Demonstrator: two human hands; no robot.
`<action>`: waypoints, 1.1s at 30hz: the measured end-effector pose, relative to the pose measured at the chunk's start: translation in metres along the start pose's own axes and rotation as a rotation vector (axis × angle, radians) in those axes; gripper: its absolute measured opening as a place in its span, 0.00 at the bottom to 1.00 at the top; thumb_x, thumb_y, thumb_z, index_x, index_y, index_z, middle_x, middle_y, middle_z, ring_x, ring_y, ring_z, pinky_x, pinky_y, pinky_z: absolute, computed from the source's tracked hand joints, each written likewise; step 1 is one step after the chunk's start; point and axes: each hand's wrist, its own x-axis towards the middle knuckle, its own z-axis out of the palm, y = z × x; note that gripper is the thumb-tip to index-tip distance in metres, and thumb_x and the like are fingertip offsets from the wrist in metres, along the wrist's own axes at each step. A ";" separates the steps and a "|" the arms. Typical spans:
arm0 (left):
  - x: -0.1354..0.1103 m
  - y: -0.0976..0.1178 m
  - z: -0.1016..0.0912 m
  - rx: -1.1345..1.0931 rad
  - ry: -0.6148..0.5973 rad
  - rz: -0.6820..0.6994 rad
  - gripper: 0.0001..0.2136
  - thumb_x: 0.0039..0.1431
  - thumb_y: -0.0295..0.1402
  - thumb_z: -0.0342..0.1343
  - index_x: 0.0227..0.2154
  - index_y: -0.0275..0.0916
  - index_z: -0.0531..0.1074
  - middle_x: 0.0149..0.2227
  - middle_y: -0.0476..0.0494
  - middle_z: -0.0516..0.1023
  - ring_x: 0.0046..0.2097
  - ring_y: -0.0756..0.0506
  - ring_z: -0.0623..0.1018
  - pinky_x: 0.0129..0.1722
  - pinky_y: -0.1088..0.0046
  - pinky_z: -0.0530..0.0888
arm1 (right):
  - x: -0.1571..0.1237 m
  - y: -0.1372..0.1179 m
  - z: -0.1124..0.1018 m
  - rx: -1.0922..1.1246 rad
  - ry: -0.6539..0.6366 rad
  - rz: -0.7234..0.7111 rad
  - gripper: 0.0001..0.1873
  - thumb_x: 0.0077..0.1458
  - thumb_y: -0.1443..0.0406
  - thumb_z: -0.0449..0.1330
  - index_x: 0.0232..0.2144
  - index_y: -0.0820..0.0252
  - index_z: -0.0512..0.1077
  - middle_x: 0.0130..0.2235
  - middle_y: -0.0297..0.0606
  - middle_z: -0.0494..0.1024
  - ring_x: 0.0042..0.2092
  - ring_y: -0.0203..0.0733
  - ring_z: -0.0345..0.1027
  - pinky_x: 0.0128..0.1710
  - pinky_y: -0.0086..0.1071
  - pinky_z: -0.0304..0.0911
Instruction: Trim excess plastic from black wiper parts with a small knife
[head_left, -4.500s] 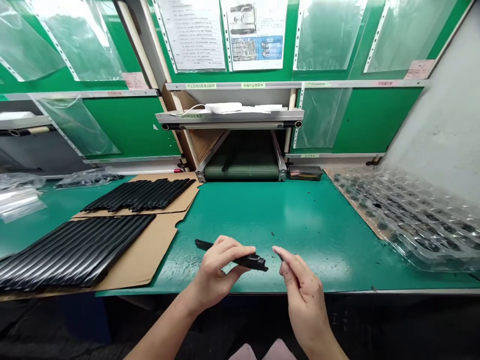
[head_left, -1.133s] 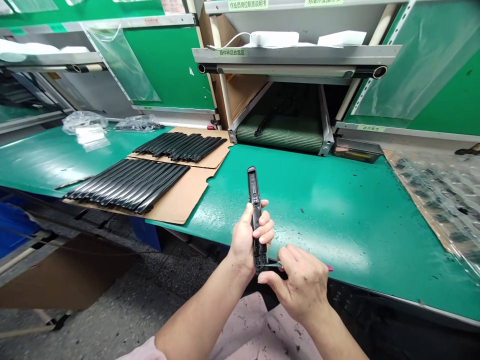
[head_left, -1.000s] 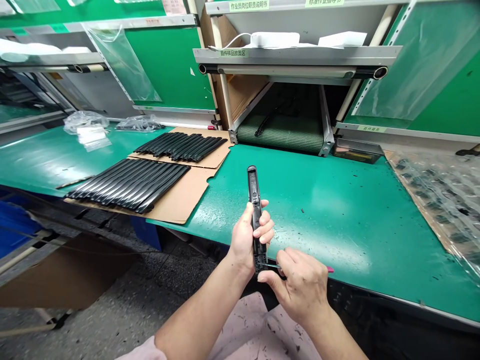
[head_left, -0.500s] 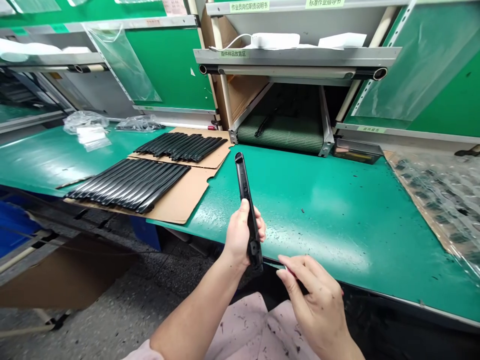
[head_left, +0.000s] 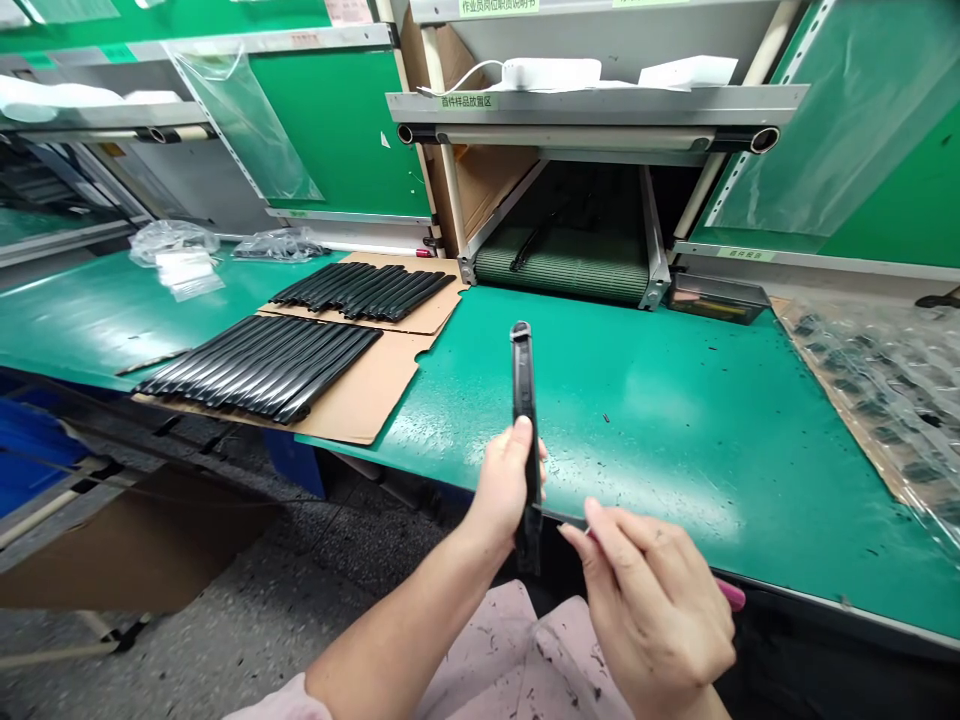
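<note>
Long strip (head_left: 523, 385) in the left hand (head_left: 504, 485): black plastic, smooth, slightly glossy. Stacked strips (head_left: 262, 365) near the table's left edge: same black plastic with a satin sheen, on matt brown cardboard (head_left: 360, 405). Table (head_left: 675, 420): green mat, smooth, faintly shiny, flecked with dark shavings. Trays (head_left: 877, 385) at the right edge: clear glossy plastic. Conveyor belt (head_left: 562, 265) at the back edge: ribbed, matt green, metal-framed.

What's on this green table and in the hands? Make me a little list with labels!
left hand: shut around a long black plastic strip, held upright, one end pointing away
right hand: holds a thin pink-handled tool, its tip near the strip's lower end
table: green mat with black specks
cardboard sheets: two, at left, each bearing a row of black strips
clear blister trays: at right
conveyor belt: at back, under a shelf
</note>
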 end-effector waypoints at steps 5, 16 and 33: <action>0.001 -0.002 -0.002 -0.161 -0.132 0.031 0.24 0.58 0.55 0.55 0.24 0.36 0.63 0.15 0.53 0.61 0.16 0.55 0.60 0.14 0.81 0.58 | 0.001 0.006 0.001 0.294 -0.179 0.291 0.11 0.57 0.70 0.64 0.44 0.58 0.76 0.36 0.35 0.78 0.36 0.33 0.71 0.36 0.27 0.68; 0.003 -0.001 -0.001 -0.227 -0.291 0.022 0.24 0.60 0.53 0.54 0.22 0.36 0.62 0.14 0.53 0.59 0.14 0.55 0.57 0.12 0.81 0.54 | -0.015 0.004 0.008 0.238 -0.179 0.192 0.15 0.56 0.73 0.65 0.45 0.60 0.74 0.35 0.37 0.77 0.34 0.37 0.68 0.33 0.33 0.65; 0.002 0.001 -0.001 -0.013 -0.233 0.016 0.25 0.59 0.54 0.54 0.20 0.36 0.63 0.13 0.52 0.59 0.14 0.55 0.58 0.14 0.81 0.55 | -0.012 -0.001 0.000 0.260 -0.415 0.360 0.17 0.66 0.63 0.52 0.25 0.60 0.71 0.21 0.31 0.67 0.23 0.32 0.60 0.26 0.29 0.52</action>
